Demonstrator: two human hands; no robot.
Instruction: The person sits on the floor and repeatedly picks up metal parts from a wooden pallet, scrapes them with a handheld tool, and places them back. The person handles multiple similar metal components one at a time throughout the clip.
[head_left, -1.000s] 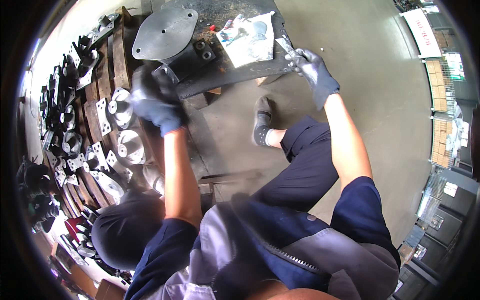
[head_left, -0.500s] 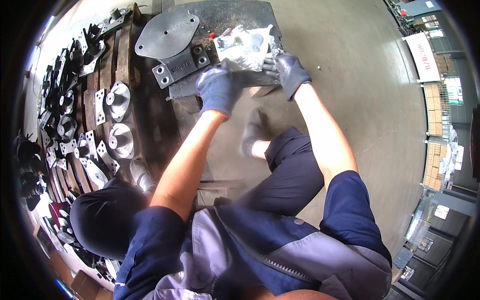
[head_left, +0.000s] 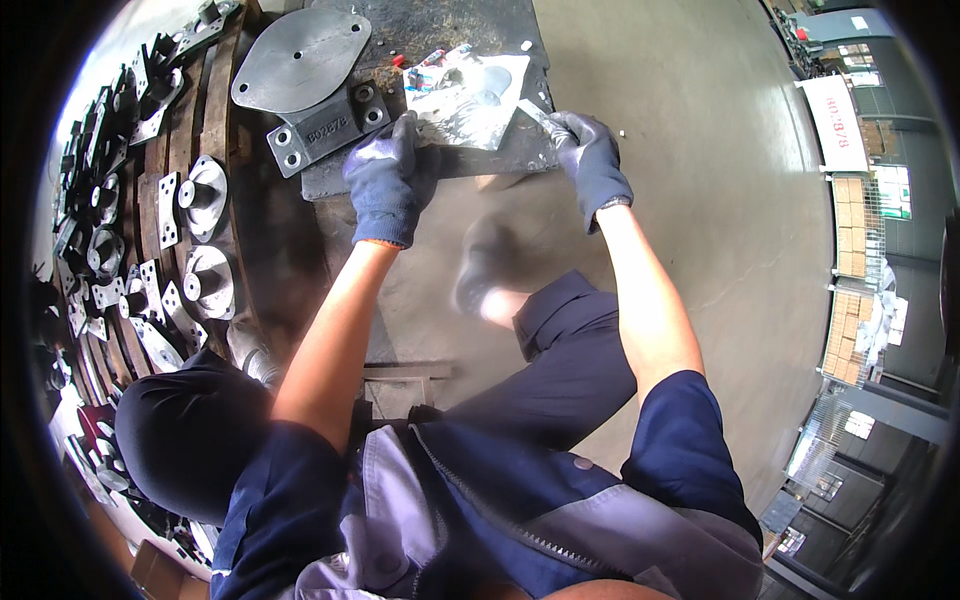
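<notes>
My left hand (head_left: 385, 185), in a dark blue knitted glove, is closed at the bench's near edge, beside the right end of a dark metal bracket (head_left: 325, 130). What its curled fingers hold, if anything, is hidden. In my gloved right hand (head_left: 590, 160) is a thin, pale flat stick (head_left: 536, 112), its tip pointing to the upper left beside a white sheet (head_left: 485, 130). The sheet lies on the dark bench top and carries a grey-white smear and crumpled tubes (head_left: 440, 62). Behind the bracket sits a grey metal plate (head_left: 290, 75), roughly oval with small holes.
On the left, a wooden pallet (head_left: 215, 110) bears several metal mounts with round posts (head_left: 207, 195). A small red cap (head_left: 398, 61) lies on the bench (head_left: 400, 20). Concrete floor (head_left: 720, 200) stretches right toward stacked boxes (head_left: 850, 230) and a white sign (head_left: 838, 120).
The view has shifted slightly, moving the bench left in the picture. My right hand has drawn a little away from the sheet, and the stick now shows plainly. My left hand remains closed near the bracket.
</notes>
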